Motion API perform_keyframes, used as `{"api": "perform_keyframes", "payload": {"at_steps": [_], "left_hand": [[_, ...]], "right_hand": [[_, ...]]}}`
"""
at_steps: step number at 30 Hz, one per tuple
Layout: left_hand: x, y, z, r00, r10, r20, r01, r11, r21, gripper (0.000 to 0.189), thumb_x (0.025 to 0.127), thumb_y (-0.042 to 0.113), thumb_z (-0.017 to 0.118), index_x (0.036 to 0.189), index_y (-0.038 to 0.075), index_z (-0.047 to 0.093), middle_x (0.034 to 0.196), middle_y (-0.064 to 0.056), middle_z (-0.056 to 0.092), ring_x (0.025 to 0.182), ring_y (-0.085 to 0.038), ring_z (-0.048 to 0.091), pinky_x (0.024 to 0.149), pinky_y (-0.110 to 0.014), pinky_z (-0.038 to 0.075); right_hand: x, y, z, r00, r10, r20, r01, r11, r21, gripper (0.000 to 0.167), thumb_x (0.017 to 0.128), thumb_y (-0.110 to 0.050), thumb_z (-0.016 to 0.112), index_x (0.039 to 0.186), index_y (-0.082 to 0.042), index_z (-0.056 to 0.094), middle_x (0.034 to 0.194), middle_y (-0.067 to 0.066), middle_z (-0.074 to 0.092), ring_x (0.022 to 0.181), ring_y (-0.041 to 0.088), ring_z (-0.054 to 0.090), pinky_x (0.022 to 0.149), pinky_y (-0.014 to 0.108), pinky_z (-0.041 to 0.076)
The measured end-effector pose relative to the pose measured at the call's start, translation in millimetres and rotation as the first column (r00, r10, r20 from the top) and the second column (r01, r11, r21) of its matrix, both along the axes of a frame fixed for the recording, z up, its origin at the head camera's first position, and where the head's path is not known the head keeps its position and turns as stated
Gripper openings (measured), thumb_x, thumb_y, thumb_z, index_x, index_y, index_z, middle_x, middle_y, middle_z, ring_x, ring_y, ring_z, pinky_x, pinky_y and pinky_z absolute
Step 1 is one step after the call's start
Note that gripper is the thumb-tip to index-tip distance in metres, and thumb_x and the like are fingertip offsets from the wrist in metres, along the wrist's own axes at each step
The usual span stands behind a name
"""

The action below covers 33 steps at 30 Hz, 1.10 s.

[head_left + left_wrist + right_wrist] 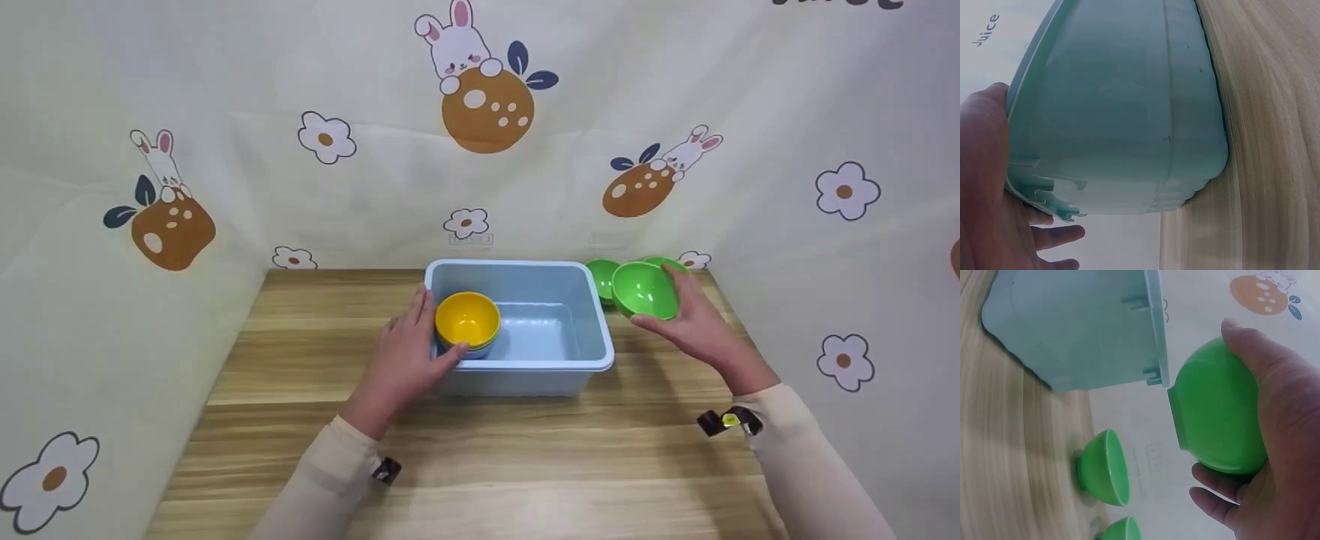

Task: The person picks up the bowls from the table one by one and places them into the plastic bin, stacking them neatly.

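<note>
A green bowl (645, 290) is gripped by my right hand (697, 322), held in the air to the right of a light blue plastic bin (525, 365). The right wrist view shows its outside (1221, 410), with the thumb on one side and fingers on the other. My left hand (409, 352) rests on the bin's front left corner, thumb over the front rim and fingers fairly straight along the left side. Inside the bin at the left stands a yellow bowl (468, 319), stacked on other bowls whose edges barely show.
Behind the held bowl, a green bowl (602, 277) stands on the wooden table (480, 465) beside the bin. Another green bowl (666, 262) is partly hidden farther right. A patterned cloth (360, 195) hangs behind and along both sides.
</note>
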<state>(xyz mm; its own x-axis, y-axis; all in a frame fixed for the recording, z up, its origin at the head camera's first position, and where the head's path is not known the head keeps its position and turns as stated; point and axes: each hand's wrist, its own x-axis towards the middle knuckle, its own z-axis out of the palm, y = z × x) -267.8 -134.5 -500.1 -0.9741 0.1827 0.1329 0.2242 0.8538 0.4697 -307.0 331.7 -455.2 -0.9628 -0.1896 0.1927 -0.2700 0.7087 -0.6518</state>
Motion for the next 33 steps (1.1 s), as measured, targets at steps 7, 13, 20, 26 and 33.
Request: {"api": "perform_keyframes", "payload": {"at_steps": [7,13,20,26,33], "left_hand": [[1.0,0.1,2.4,1.000,-0.007,0.023,0.007,1.000,0.019,0.118,0.097,0.083,0.057,0.177,0.005,0.020,0.185,-0.014,0.011,0.164,-0.042,0.032,0.129,-0.070,0.027],[2.0,-1.7,3.0,0.999,-0.006,0.050,0.004,0.999,0.042,0.120,0.096,0.087,0.054,0.177,0.006,0.017,0.186,-0.011,0.007,0.162,-0.044,0.035,0.126,-0.069,0.033],[2.3,-1.3,4.4,0.999,-0.018,0.047,0.015,0.999,0.046,0.122,0.096,0.089,0.051,0.178,0.007,0.015,0.186,-0.011,0.006,0.159,-0.045,0.040,0.122,-0.065,0.042],[2.1,-1.6,4.3,0.999,-0.020,0.050,0.018,0.999,0.039,0.123,0.095,0.091,0.048,0.178,0.007,0.015,0.186,-0.011,0.007,0.156,-0.046,0.044,0.119,-0.064,0.046],[1.8,-0.4,4.1,0.999,-0.009,0.052,0.007,0.999,0.035,0.122,0.095,0.091,0.050,0.178,0.007,0.016,0.186,-0.010,0.007,0.156,-0.046,0.044,0.118,-0.064,0.047]], "right_hand": [[1.2,-9.2,6.0,1.000,0.016,0.015,-0.016,1.000,0.007,0.115,0.093,-0.047,0.089,0.173,0.001,0.021,0.166,0.027,0.036,0.145,0.048,0.045,0.116,0.069,0.045],[1.0,-18.8,9.6,0.999,0.038,0.013,-0.038,0.999,0.002,0.113,0.093,-0.040,0.090,0.173,-0.001,0.021,0.167,0.026,0.033,0.144,0.046,0.045,0.116,0.065,0.045],[3.5,-27.7,15.2,0.998,0.062,0.018,-0.061,0.998,-0.006,0.117,0.091,-0.046,0.092,0.174,-0.002,0.023,0.166,0.024,0.035,0.147,0.045,0.044,0.118,0.066,0.043],[1.8,-34.9,17.8,0.996,0.087,0.024,-0.087,0.996,0.002,0.118,0.090,-0.047,0.093,0.175,-0.004,0.023,0.167,0.024,0.036,0.150,0.046,0.042,0.121,0.069,0.038],[0.4,-44.2,21.6,0.994,0.110,0.024,-0.111,0.993,0.044,0.119,0.089,-0.051,0.092,0.175,-0.007,0.023,0.171,0.022,0.035,0.152,0.047,0.042,0.121,0.072,0.038]]}}
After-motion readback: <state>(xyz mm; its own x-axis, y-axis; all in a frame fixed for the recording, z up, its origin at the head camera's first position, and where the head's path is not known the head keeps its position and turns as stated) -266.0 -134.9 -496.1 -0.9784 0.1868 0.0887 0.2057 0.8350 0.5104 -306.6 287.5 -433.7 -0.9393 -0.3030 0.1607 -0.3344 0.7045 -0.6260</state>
